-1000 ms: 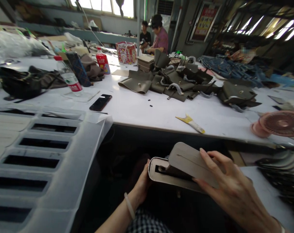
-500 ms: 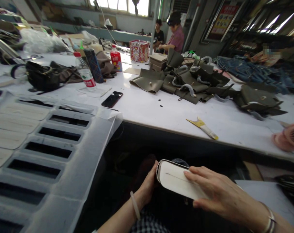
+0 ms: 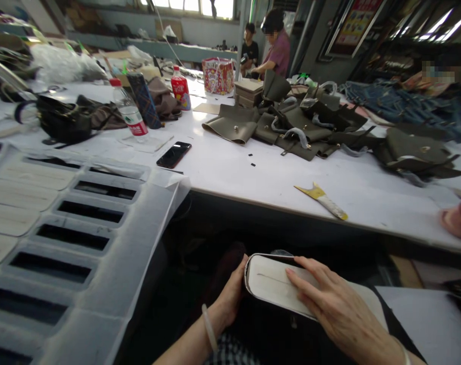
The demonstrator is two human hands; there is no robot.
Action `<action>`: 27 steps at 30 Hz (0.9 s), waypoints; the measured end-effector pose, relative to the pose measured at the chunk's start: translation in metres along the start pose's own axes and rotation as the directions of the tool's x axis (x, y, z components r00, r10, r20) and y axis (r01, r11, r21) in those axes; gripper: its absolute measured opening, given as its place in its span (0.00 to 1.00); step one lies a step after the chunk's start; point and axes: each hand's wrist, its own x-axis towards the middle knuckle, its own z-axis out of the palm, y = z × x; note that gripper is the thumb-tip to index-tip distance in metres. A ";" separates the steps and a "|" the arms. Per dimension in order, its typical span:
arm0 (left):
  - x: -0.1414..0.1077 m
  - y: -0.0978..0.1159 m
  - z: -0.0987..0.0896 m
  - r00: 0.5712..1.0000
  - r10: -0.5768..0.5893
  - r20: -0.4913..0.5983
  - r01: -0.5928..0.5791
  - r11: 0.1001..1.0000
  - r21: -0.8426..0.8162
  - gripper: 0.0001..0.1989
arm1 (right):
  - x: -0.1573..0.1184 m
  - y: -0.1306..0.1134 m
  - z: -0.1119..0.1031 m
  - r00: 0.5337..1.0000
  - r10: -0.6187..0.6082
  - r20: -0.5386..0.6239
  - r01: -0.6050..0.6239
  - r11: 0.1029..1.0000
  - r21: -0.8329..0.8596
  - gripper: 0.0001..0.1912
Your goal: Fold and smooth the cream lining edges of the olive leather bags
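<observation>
Low in front of me is a dark bag-like piece (image 3: 279, 317), with a long white round-cornered board (image 3: 270, 279) lying in its top. A thin line runs along the board. My left hand (image 3: 234, 289) is closed round the left end, at the rim, its fingertips partly hidden. Across the board lies my right hand (image 3: 329, 296), fingers stretched out and flat, the foremost ones touching the surface and the far edge. A narrow dark gap shows between board and rim at the left end. The lower part of the piece fades into shadow.
At left stands a translucent slotted plastic rack (image 3: 112, 253) with pale boards (image 3: 21, 192) on it. The white table (image 3: 223, 177) holds a phone (image 3: 174, 154), a yellow-and-white tool (image 3: 321, 200), bottles (image 3: 129, 111) and several dark olive bag pieces (image 3: 299, 121). Two people (image 3: 276, 45) are farther back.
My right hand has shifted right and lies flatter along the board, showing more of its right end. My left hand keeps its hold. The view has moved slightly.
</observation>
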 end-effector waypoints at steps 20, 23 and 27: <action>-0.013 0.006 0.009 0.991 0.093 0.094 -0.079 0.986 -0.146 0.31 | 0.042 -0.019 0.012 0.954 -0.298 -0.019 0.298 0.952 0.062 0.22; -0.013 0.006 0.007 0.994 0.078 0.073 -0.066 0.986 -0.154 0.31 | 0.044 -0.020 0.009 0.960 -0.279 -0.001 0.278 0.959 0.049 0.23; -0.014 0.006 0.006 0.995 0.067 0.077 -0.054 0.986 -0.159 0.30 | 0.046 -0.024 0.005 0.964 -0.265 0.006 0.264 0.963 0.050 0.24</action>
